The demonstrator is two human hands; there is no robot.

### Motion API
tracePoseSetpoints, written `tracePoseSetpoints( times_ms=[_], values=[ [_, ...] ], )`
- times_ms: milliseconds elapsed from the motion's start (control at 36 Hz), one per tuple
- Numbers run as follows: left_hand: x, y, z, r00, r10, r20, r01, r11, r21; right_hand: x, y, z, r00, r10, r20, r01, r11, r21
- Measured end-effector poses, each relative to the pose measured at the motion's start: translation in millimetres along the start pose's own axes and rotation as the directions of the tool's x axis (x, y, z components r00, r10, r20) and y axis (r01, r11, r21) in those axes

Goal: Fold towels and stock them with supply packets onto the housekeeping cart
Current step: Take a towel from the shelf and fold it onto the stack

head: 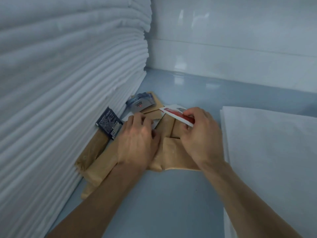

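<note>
Several tan paper supply packets (99, 162) lie in a loose pile on the blue-grey shelf (171, 203), against a tall stack of folded white towels (68, 83) on the left. My left hand (137, 143) rests on top of the pile, its fingertips over a white packet; what the fingers do there is hidden. My right hand (200, 134) pinches a red-and-white packet (178, 115) just above the pile. A dark blue packet (109, 123) leans on the towels, and a silver-blue sachet (141, 102) lies further back.
A low stack of folded white cloth (274, 152) sits on the right of the shelf. A pale glossy wall (240, 40) closes off the back.
</note>
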State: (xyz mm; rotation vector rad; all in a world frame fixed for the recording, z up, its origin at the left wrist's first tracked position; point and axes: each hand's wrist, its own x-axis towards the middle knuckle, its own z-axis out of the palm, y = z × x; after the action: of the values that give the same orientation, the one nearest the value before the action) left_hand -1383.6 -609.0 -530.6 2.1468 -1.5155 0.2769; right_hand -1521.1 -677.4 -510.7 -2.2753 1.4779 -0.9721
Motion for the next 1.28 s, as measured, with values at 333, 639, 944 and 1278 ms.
tracePoseSetpoints(
  times_ms=[333, 639, 944, 1278],
  values=[
    [-11, 64, -29, 1.000, 0.005, 0.009, -0.004, 0.992, -0.124, -15, -11, -50, 0.991, 0.097, 0.092, -0.089, 0.992, -0.088],
    [-102, 139, -37, 0.918, -0.144, 0.370, 0.311, 0.841, -0.444, -98, 101, -211, 0.922, 0.370, -0.118, -0.388, 0.868, -0.310],
    [-145, 172, -71, 0.760, -0.266, 0.593, 0.578, 0.695, -0.428, -182, 161, -307, 0.644, 0.764, -0.029, -0.747, 0.620, -0.240],
    [-152, 174, -89, 0.554, -0.326, 0.766, 0.777, 0.532, -0.336, -200, 184, -319, 0.439, 0.835, 0.332, -0.895, 0.437, 0.085]
  ],
)
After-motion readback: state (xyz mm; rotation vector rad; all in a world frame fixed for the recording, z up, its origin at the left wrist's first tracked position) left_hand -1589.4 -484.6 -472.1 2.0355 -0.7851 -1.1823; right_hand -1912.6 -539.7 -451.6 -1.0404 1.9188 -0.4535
